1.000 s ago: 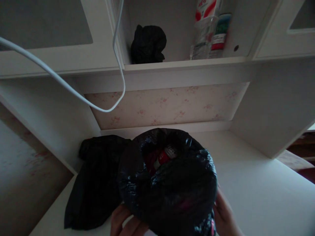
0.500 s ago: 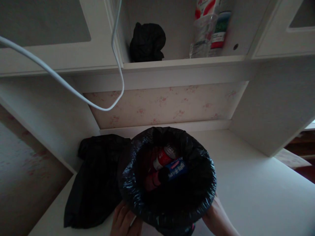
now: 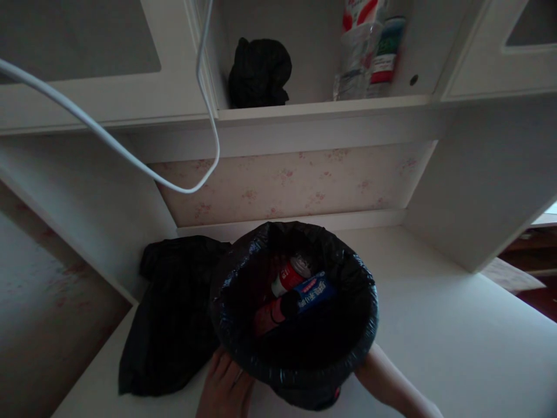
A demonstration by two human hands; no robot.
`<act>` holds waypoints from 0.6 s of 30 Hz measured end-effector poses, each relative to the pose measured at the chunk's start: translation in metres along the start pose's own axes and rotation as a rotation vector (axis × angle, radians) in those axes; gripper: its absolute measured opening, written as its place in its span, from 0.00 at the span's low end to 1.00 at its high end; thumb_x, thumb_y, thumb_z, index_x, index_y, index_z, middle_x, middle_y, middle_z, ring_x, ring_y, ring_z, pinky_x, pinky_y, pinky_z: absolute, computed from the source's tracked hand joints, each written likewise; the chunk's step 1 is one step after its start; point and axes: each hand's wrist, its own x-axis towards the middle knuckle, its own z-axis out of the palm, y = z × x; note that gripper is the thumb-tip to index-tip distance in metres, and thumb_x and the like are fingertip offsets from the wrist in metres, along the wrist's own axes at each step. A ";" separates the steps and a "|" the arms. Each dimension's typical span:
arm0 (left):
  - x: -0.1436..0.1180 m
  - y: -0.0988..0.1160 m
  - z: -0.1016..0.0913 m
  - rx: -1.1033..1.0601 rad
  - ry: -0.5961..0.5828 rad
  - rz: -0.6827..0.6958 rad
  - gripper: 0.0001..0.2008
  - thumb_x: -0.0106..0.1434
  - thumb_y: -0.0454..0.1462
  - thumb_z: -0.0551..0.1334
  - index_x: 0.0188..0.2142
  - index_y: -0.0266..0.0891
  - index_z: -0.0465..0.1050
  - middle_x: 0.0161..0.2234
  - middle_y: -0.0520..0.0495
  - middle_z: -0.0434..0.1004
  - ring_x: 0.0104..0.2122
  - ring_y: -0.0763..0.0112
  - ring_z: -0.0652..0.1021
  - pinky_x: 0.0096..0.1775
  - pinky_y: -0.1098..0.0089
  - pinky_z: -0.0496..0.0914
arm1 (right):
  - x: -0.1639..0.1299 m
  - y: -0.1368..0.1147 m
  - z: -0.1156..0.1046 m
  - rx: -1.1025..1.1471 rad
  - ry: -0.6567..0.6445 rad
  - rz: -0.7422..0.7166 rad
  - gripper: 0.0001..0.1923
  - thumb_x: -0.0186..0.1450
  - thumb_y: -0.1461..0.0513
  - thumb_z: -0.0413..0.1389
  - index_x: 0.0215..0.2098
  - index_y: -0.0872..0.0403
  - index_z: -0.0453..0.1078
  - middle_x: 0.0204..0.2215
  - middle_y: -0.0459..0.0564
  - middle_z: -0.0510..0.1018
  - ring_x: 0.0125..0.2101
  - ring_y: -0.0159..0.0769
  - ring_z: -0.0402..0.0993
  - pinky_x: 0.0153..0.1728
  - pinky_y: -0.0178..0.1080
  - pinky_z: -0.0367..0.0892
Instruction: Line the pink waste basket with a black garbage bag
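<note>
Bottom centre of the frame: left hand (image 3: pixel 224 389) lying against the near left side of the lined waste bin (image 3: pixel 294 316), fingers spread and extended, resting on the liner below the rim rather than curled round anything. Steadying the bin from that side, by the look of it.

Bottom right of centre: right hand (image 3: pixel 369 371) mostly hidden behind the bin's lower right flank, only wrist and forearm showing; finger state impossible to tell. Apparently bracing the opposite side, keeping the bin upright between both hands.

Bin standing on the white desktop (image 3: pixel 456 348), centre low in the frame, mouth open and facing up. Black bin liner (image 3: pixel 365 325) folded over the rim all the way round, holding the opening wide. Lying inside, slanted and touching: a red-and-white tube (image 3: pixel 288 277), a blue packet (image 3: pixel 314 292) and a dark-capped pinkish tube (image 3: pixel 272 313).

Left of the bin, touching it: crumpled black plastic bag (image 3: pixel 169 325) lying flat on the desktop.

Further back, upper part of the frame: white cable (image 3: pixel 130 162) hanging in a loop; second black bundle (image 3: pixel 260 72) sitting on the shelf (image 3: pixel 322 107); bottles (image 3: pixel 369 52) standing at upper right, labels blurred.
</note>
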 end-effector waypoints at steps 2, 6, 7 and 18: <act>0.006 0.002 -0.004 0.009 -0.005 0.007 0.18 0.61 0.25 0.54 0.42 0.45 0.76 0.35 0.49 0.83 0.38 0.60 0.80 0.49 0.58 0.71 | 0.010 -0.005 -0.019 0.177 0.060 0.084 0.09 0.65 0.58 0.60 0.38 0.48 0.84 0.36 0.52 0.87 0.38 0.48 0.84 0.40 0.44 0.81; 0.002 0.000 -0.004 0.038 0.008 0.031 0.18 0.63 0.25 0.54 0.45 0.44 0.76 0.39 0.46 0.83 0.41 0.59 0.81 0.46 0.59 0.73 | 0.051 -0.012 -0.058 0.446 0.353 0.301 0.17 0.66 0.48 0.61 0.39 0.51 0.83 0.30 0.50 0.83 0.30 0.40 0.79 0.32 0.36 0.76; -0.001 -0.003 -0.003 0.044 -0.038 0.048 0.19 0.63 0.26 0.55 0.47 0.44 0.76 0.41 0.46 0.84 0.42 0.59 0.81 0.45 0.60 0.73 | 0.064 -0.014 -0.065 0.510 0.405 0.327 0.20 0.67 0.46 0.61 0.43 0.52 0.82 0.33 0.51 0.84 0.32 0.39 0.79 0.34 0.36 0.76; -0.026 -0.012 0.013 0.139 -0.024 0.050 0.18 0.61 0.25 0.59 0.45 0.46 0.77 0.39 0.46 0.83 0.40 0.59 0.83 0.42 0.61 0.78 | 0.107 -0.024 -0.034 0.606 0.338 0.197 0.20 0.53 0.45 0.69 0.23 0.52 0.76 0.18 0.49 0.79 0.21 0.40 0.72 0.23 0.41 0.74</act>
